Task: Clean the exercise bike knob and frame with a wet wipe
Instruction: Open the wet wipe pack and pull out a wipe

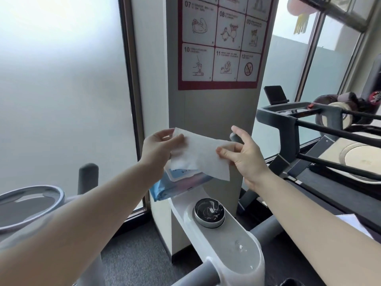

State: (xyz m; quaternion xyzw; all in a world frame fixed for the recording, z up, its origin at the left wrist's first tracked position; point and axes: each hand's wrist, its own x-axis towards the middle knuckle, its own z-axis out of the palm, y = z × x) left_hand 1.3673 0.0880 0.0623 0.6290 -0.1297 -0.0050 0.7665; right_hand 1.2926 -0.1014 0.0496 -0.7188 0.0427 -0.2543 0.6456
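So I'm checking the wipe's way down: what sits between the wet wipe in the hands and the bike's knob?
The blue wipes pack, resting on the white frame above the knob, under the wet wipe; head view.

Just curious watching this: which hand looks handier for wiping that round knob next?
Probably the right hand. It pinches the wipe by its edge, and the knob lies below, nearer that side. The left hand holds the other edge, above the wipe pack.
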